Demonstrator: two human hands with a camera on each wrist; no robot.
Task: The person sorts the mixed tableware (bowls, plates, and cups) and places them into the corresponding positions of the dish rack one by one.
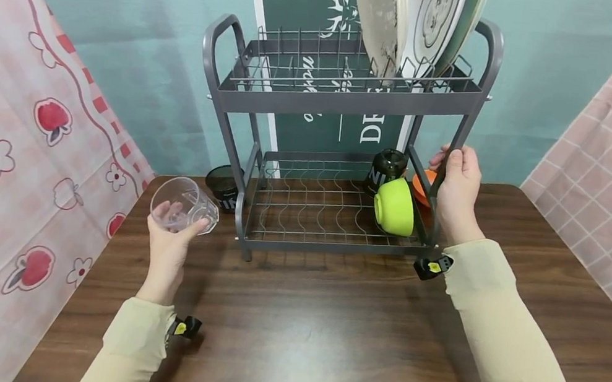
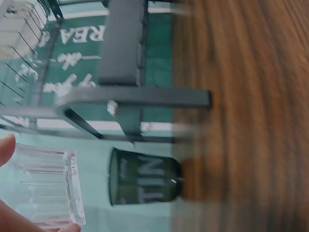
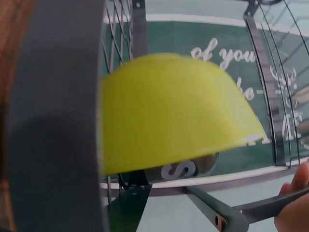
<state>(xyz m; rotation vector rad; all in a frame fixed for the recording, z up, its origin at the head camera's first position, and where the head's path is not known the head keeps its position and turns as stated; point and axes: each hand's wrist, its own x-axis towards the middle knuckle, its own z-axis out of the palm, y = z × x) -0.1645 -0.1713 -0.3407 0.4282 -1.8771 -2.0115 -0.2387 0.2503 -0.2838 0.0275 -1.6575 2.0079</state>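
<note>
My left hand (image 1: 163, 257) holds a clear drinking glass (image 1: 209, 210), tilted with its mouth toward the left, off the left side of a grey two-tier dish rack (image 1: 348, 105). In the left wrist view the glass (image 2: 46, 186) hangs close to a dark cup (image 2: 142, 176) with pale lettering, which stands on the table behind. On the other side, my right hand (image 1: 461, 192) grips the rack's right front post. A lime-green bowl (image 1: 396, 207) leans on its side at the right end of the lower tier, near that post.
Several plates (image 1: 377, 21) stand upright on the right of the upper tier. Behind the bowl is a black lettered cup (image 1: 389, 164), and an orange item (image 1: 421, 186) is partly hidden by the post. The brown wooden table (image 1: 291, 332) extends in front.
</note>
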